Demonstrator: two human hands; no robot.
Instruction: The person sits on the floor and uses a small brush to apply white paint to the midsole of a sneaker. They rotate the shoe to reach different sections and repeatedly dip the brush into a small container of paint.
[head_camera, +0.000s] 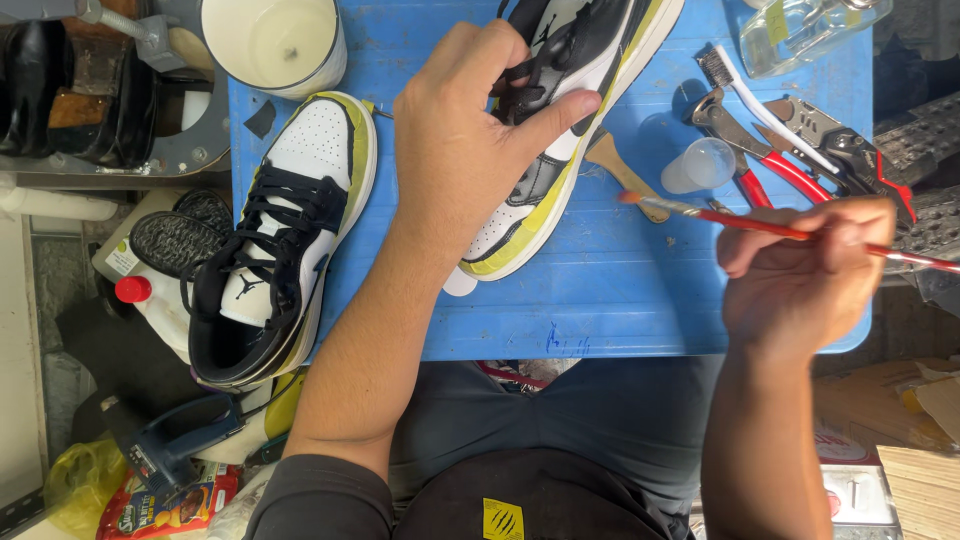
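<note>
The work surface is a blue ribbed plastic board (620, 300). A white, black and yellow-green leather sneaker (275, 240) lies at its left edge. Relative to this sneaker, a white cylindrical tub (275, 40) stands above, a matching second sneaker (560, 130) lies to the right, and red-handled metal pliers (770, 155), a white toothbrush (760, 105) and a small translucent plastic cup (700, 165) lie far right.

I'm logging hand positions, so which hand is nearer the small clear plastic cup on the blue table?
Right. The right hand holds a red paintbrush just below the cup; the left hand grips the sneaker farther left.
</note>
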